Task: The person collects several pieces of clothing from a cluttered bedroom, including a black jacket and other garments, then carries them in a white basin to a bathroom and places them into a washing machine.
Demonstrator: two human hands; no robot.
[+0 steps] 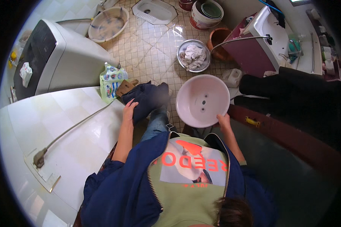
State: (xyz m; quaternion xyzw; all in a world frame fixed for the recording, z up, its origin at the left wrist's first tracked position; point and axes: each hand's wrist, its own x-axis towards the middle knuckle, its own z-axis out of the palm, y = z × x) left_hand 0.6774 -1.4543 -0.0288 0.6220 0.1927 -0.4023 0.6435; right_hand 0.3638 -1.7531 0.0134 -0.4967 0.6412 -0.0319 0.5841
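My left hand grips a dark navy cloth garment, which hangs bunched beside my left leg. One end of the cloth looks blurred. With my right hand I hold a pale pink plastic basin by its near right rim. The basin is tilted towards me and its inside shows only a few dark marks on the bottom. Beyond it, a metal bowl on the tiled floor holds wet-looking whitish cloths.
A wooden piece and a green detergent bag stand beside the washing machine. A basin of cloudy water, a squat toilet and buckets lie farther back. To the right are a sink, a hose and an open door.
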